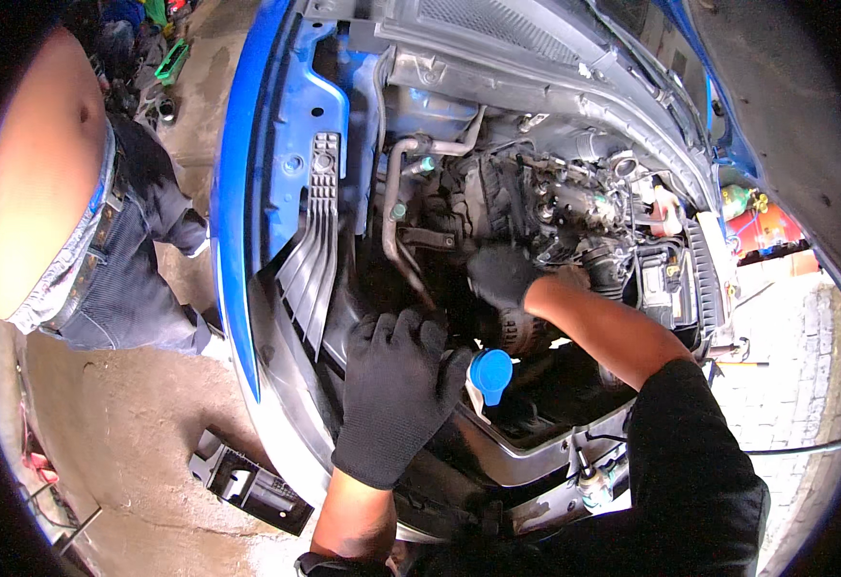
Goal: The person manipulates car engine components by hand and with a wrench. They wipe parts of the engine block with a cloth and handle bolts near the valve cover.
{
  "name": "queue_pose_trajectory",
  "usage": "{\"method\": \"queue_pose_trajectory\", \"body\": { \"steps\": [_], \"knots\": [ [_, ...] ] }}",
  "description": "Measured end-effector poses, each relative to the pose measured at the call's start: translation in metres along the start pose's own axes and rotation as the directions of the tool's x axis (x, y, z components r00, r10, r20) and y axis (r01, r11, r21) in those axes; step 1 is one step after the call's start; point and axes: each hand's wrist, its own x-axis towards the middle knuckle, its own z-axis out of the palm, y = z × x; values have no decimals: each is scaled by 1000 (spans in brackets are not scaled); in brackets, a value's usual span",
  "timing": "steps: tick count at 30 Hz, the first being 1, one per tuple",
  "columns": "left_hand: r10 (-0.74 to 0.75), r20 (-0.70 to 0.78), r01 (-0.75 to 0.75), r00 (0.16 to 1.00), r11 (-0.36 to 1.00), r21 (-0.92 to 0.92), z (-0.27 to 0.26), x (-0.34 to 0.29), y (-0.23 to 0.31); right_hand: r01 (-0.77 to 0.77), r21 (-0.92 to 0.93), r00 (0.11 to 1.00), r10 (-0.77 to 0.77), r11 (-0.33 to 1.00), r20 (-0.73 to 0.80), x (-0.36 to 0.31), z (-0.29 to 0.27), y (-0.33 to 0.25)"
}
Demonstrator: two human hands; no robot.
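Low in the frame's centre, the gloved left hand rests flat, grip open, on the dark edge of the engine bay, just left of a blue reservoir cap. Higher, right of centre, the gloved right hand reaches among the engine parts; its grip cannot be told. At upper left stands another person.

The engine bay is crowded. Around the right hand, hoses and engine parts leave only narrow gaps. The left hand rests near the front edge, where a blue cap stands just beside it. Outside the bumper, the floor gives open room, except for a black plastic part.
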Motion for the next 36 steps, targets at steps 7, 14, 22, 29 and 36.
{"method": "queue_pose_trajectory", "body": {
  "steps": [7, 14, 22, 29, 36],
  "knots": [
    [-14, 75, 9, 997, 998, 69, -7, -4, 9, -628, 381, 568, 735, 678, -370, 49, 166, 21],
    [-13, 33, 12, 999, 1000, 18, -10, -12, 6, -654, 258, 714, 693, 712, -101, 40, 149, -33],
    [-35, 34, 38, 999, 996, -81, -9, -15, 2, -189, 786, 736, 614, 588, -283, -38, 58, -78],
    [24, -4, -23, 1000, 999, 41, -5, -16, 11, 806, 140, 438, 738, -576, 513, -91, 124, -54],
    [44, -5, -43, 999, 986, 161, 4, -18, 14, -112, 980, 54, 984, -162, 169, 18, 106, -98]
  ]
}}
